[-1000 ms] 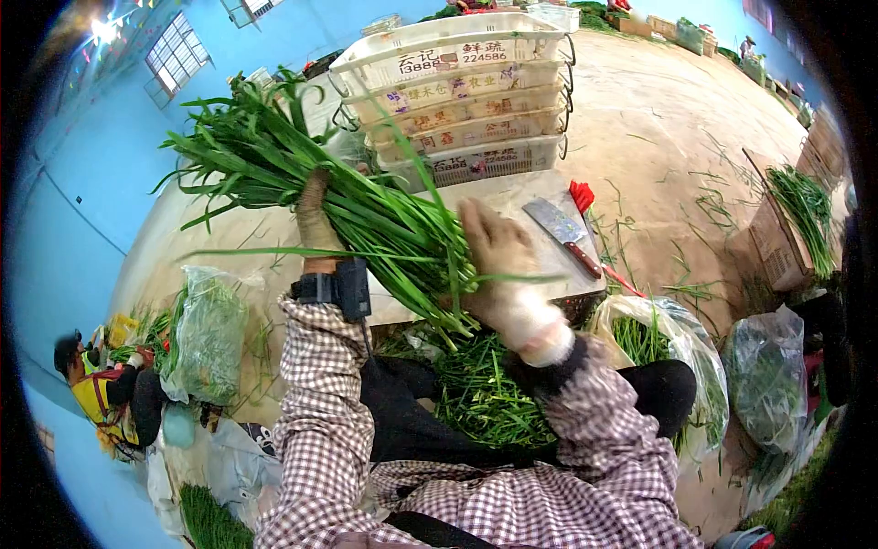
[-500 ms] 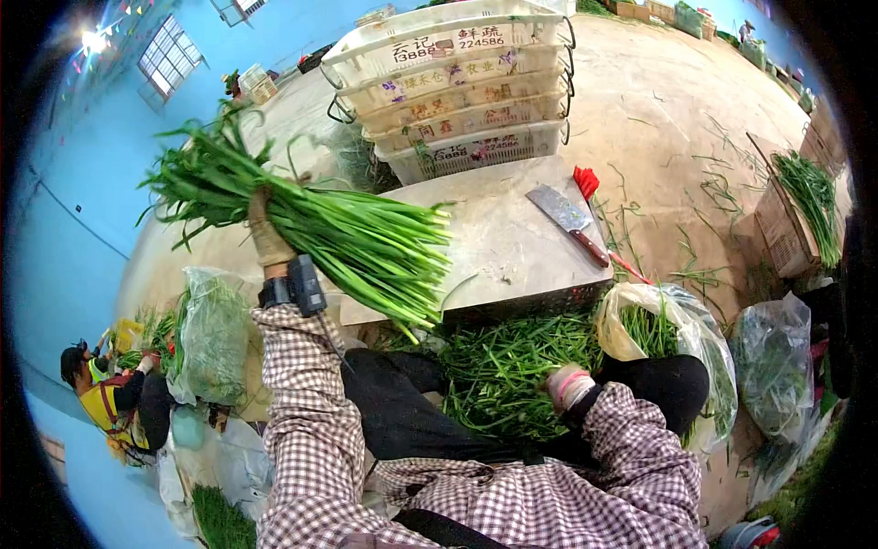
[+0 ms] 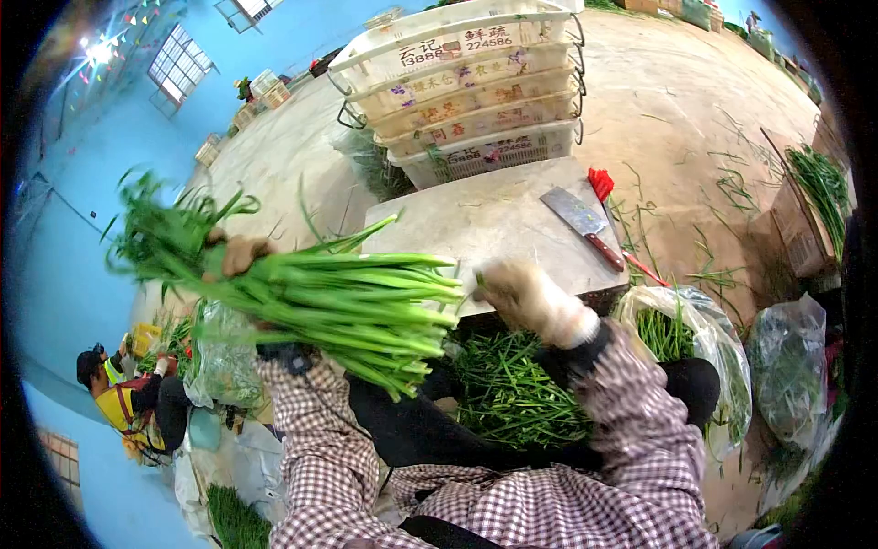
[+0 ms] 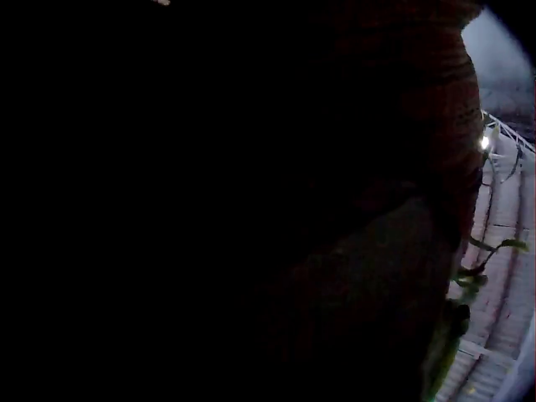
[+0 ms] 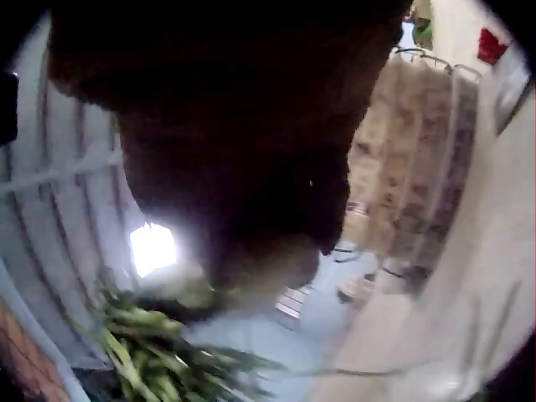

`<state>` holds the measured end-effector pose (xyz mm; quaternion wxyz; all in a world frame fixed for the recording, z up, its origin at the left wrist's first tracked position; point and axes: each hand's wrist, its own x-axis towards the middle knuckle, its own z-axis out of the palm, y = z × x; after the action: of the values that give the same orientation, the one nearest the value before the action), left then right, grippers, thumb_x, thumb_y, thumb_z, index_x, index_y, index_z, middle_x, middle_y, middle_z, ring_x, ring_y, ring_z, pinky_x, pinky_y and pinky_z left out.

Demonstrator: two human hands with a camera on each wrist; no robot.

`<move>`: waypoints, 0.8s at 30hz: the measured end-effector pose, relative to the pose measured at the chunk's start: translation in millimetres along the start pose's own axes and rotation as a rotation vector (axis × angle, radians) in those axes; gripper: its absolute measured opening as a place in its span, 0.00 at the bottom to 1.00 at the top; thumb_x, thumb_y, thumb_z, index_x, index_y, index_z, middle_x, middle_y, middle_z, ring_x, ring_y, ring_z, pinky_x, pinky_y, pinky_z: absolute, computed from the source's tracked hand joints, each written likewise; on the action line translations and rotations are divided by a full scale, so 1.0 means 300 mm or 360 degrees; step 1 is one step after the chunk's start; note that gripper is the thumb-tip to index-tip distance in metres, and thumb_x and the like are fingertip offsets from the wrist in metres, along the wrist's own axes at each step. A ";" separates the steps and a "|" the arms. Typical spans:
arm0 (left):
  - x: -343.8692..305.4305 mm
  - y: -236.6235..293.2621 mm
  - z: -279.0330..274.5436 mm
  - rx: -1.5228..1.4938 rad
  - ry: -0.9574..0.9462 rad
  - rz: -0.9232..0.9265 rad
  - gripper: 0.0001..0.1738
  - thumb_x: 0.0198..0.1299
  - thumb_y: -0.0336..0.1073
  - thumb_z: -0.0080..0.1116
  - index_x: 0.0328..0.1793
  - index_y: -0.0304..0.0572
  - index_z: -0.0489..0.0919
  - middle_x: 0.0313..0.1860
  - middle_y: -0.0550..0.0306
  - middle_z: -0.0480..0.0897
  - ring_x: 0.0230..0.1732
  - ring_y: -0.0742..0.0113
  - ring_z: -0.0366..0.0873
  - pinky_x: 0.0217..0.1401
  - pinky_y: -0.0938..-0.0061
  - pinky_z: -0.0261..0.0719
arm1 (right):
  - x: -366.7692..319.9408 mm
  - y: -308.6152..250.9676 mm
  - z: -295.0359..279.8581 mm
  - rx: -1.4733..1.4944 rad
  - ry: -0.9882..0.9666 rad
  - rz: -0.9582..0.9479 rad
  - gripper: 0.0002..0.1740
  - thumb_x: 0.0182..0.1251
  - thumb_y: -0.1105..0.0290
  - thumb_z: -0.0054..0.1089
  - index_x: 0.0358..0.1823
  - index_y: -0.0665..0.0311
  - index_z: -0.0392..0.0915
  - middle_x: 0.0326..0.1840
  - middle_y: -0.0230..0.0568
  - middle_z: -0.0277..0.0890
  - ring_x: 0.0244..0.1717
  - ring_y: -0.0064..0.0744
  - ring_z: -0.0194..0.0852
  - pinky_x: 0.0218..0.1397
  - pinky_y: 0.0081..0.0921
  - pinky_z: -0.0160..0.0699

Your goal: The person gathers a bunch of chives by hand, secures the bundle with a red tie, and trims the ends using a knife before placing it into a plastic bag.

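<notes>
A bunch of long green stems [image 3: 357,293] is gripped by my left hand [image 3: 240,256], with leafy tops at the left and pale cut ends at the right. Blurred by motion, my right hand [image 3: 530,297] is just right of the cut ends, its fingers bent; whether it pinches anything is unclear. In the right wrist view the right hand [image 5: 243,159] is a dark shape above green stems [image 5: 159,352]. The left wrist view is mostly dark, with a little green leaf [image 4: 469,285] at its right edge.
Beyond the hands is a pale board [image 3: 430,220] bearing a cleaver [image 3: 585,224]. Stacked white crates [image 3: 457,91] stand behind it. Loose greens [image 3: 517,393] lie below the board, and a plastic bag of greens [image 3: 732,375] is at the right. Another person [image 3: 137,398] sits far left.
The bunch has moved left and lower in my left hand and lies more level. My right hand left its cut ends, went down to the loose greens, and has come back up beside the ends.
</notes>
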<state>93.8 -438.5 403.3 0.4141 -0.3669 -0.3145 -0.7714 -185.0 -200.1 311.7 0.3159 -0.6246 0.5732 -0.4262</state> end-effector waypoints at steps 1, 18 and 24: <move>-0.008 0.022 0.024 -0.0041 -0.0151 0.0034 0.23 0.62 0.44 0.60 0.56 0.41 0.67 0.28 0.69 0.66 0.33 0.73 0.68 0.60 0.66 0.68 | -0.040 0.245 0.055 -0.0096 -0.0126 -0.0314 0.12 0.59 0.66 0.61 0.42 0.62 0.82 0.37 0.47 0.82 0.40 0.43 0.80 0.45 0.32 0.79; 0.083 -0.125 0.259 -0.0326 -0.1342 -0.0651 0.23 0.60 0.34 0.61 0.55 0.44 0.61 0.24 0.53 0.82 0.20 0.64 0.76 0.36 0.62 0.79 | -0.084 0.080 -0.016 0.0699 -0.0431 0.0291 0.16 0.69 0.61 0.57 0.46 0.67 0.81 0.36 0.35 0.80 0.38 0.23 0.75 0.43 0.23 0.75; -0.043 -0.223 0.442 -0.0611 -0.1284 -0.1019 0.11 0.71 0.34 0.37 0.56 0.40 0.62 0.30 0.20 0.76 0.28 0.34 0.77 0.40 0.28 0.72 | -0.198 0.231 -0.046 -0.0473 -0.0316 0.0558 0.14 0.64 0.58 0.64 0.43 0.60 0.81 0.34 0.42 0.81 0.35 0.35 0.79 0.43 0.32 0.77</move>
<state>81.3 -298.0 451.0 -0.0691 -0.5884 -0.3979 -0.7005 -226.9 -150.3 246.5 0.3444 -0.5940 0.6953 -0.2125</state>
